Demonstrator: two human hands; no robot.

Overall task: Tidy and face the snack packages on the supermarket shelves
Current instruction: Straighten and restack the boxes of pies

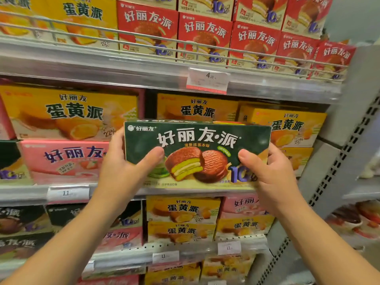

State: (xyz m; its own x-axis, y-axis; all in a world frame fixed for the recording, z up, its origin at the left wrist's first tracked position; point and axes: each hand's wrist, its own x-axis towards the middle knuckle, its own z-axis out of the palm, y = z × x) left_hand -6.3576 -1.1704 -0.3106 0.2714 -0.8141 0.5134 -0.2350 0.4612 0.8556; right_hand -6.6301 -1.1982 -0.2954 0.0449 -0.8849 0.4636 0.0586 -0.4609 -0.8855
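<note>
Green cardboard — a snack box (pixel 197 155) printed with chocolate pies — is held upright, face to the camera, before the middle shelf (pixel 72 189). It is gripped at its left end by the left hand (pixel 125 169) and at its right end by the right hand (pixel 273 171), thumbs pressed on the front — yellow boxes (pixel 67 112) are stacked behind.

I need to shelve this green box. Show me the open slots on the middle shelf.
One dark gap shows on the middle shelf, between the large yellow box on the left and the yellow box behind the green box. Elsewhere it is crowded: the pink box and stacked yellow boxes fill the rest. Both hands grip the green box.
</note>
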